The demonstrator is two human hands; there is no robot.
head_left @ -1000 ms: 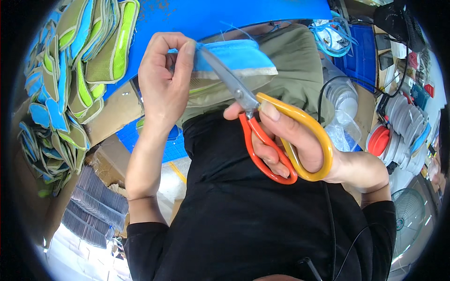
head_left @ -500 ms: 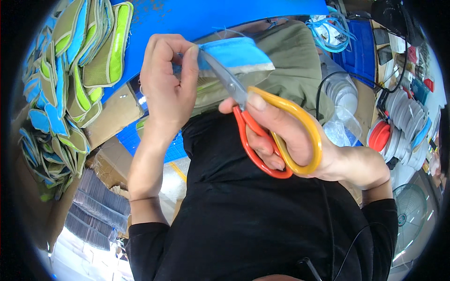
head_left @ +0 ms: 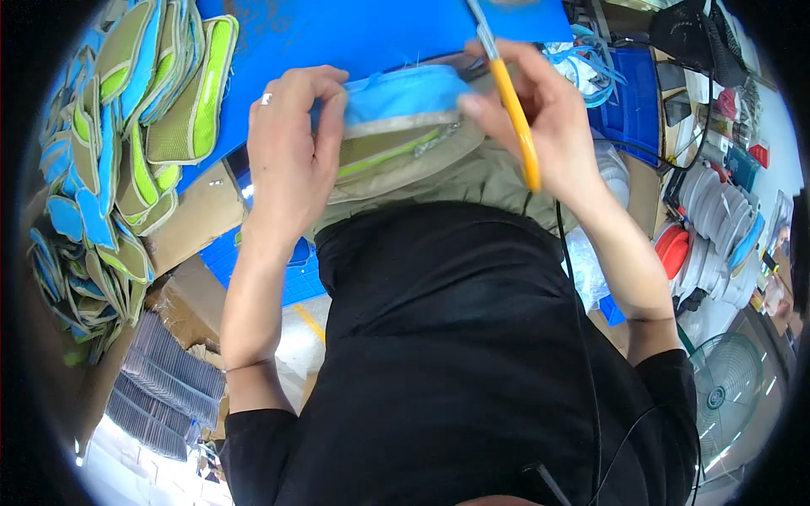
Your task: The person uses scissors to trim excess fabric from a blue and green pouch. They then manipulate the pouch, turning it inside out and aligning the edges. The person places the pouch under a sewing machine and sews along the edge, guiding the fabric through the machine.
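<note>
Between my hands is a sewn fabric piece (head_left: 401,105) with a blue side, a pale edging and a tan mesh part with lime green. Loose threads stick up from its far edge. My left hand (head_left: 294,139) pinches its left end. Scissors (head_left: 515,118) with an orange-yellow handle hang in my right hand (head_left: 548,118), their blades pointing away from me over the blue table. The right thumb is at the right end of the piece; whether it grips the fabric is blurred. The scissors' other handle is hidden.
A heap of similar blue, tan and lime pieces (head_left: 190,93) lies at the left, above cardboard boxes (head_left: 198,207). The blue tabletop (head_left: 354,34) is ahead. At the right are a bundle of blue cord (head_left: 591,59), stacked grey pieces (head_left: 709,202) and a fan (head_left: 717,396).
The scissors have come away from the fabric's left corner and swung upright in my right hand, which moved up and away. The piece is turned, showing more of its mesh part.
</note>
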